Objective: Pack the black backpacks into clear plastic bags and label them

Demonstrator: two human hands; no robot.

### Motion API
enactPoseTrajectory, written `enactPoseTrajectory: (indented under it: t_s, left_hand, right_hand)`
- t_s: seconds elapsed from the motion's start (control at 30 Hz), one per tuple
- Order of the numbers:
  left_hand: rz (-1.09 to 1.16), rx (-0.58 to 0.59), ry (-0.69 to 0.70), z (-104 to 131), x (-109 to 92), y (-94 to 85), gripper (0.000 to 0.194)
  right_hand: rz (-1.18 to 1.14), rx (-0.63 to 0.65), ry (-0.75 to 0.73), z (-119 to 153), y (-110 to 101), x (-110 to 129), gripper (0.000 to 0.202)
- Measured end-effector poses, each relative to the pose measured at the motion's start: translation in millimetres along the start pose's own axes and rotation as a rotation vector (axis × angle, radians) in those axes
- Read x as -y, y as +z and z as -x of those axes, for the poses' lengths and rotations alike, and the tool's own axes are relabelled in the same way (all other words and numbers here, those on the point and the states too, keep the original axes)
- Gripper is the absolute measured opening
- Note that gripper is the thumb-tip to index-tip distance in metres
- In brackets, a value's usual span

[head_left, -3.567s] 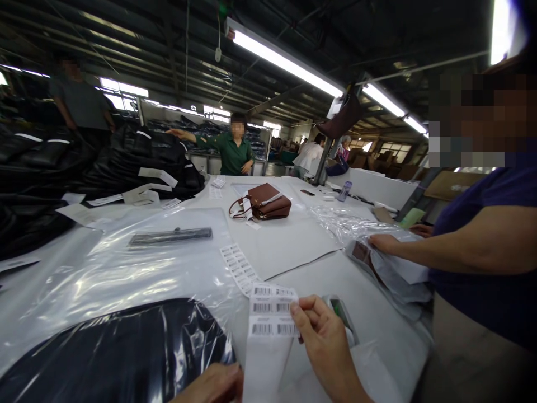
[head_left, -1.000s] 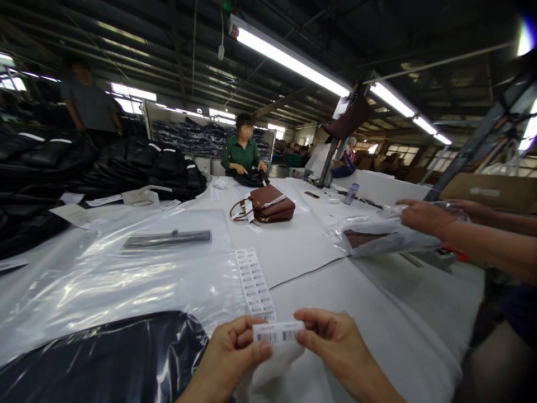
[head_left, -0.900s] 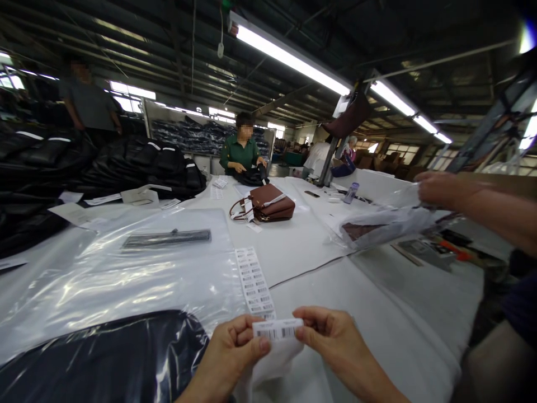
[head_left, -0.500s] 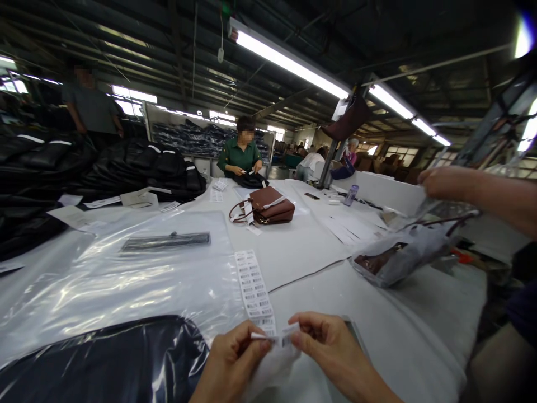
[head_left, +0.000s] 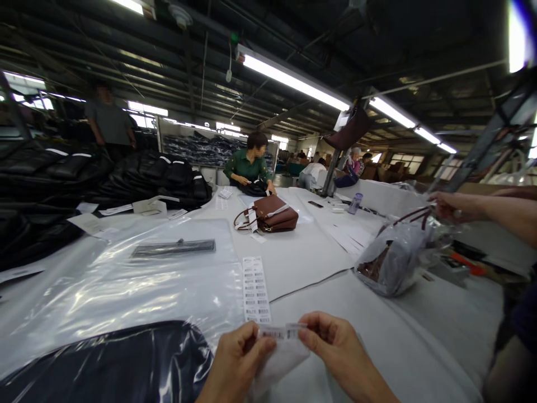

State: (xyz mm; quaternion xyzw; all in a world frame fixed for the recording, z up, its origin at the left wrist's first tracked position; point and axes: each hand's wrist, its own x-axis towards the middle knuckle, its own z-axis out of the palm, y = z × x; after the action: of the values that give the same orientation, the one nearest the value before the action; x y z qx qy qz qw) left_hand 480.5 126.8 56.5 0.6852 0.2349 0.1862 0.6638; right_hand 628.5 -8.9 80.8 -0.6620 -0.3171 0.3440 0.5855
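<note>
Low in the centre, my left hand [head_left: 243,355] pinches the left end of a small barcode label [head_left: 272,334]. My right hand [head_left: 331,344] pinches the label's right end between thumb and fingers. Thin translucent material [head_left: 279,361] hangs below the label between both hands. Just beyond them a barcode sticker sheet [head_left: 255,288] lies on the white table [head_left: 293,266]. To the left, clear plastic bags [head_left: 168,285] lie flat, and a dark item in plastic [head_left: 117,364] is beside my left hand.
A brown handbag [head_left: 274,214] sits mid-table. Black bags [head_left: 155,179] are piled at the left. At the right a person's hand [head_left: 447,205] holds a plastic-wrapped handbag [head_left: 390,260]. Across the table a person in green [head_left: 249,168] handles a black bag. A bottle [head_left: 355,203] stands behind.
The label between my hands now lies flatter, its barcodes facing me. At the right, the wrapped handbag stands more upright. The person in green has reached an arm toward the brown handbag. The view has shifted slightly.
</note>
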Motion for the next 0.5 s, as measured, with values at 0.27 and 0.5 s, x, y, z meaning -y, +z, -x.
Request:
enactPoseTrajectory:
  t_s: [0.27,0.5]
  left_hand:
    - [0.457,-0.024,-0.176,-18.5,-12.9,7.1,0.043]
    - [0.246,-0.073,0.104,-114.4,-29.5,17.3,0.035]
  right_hand:
    - [-0.099,-0.127,-0.114,-6.5,-7.7,-4.9,0.028]
    - [-0.263,-0.538,-0.231,-18.1,-41.9,15.1,0.037]
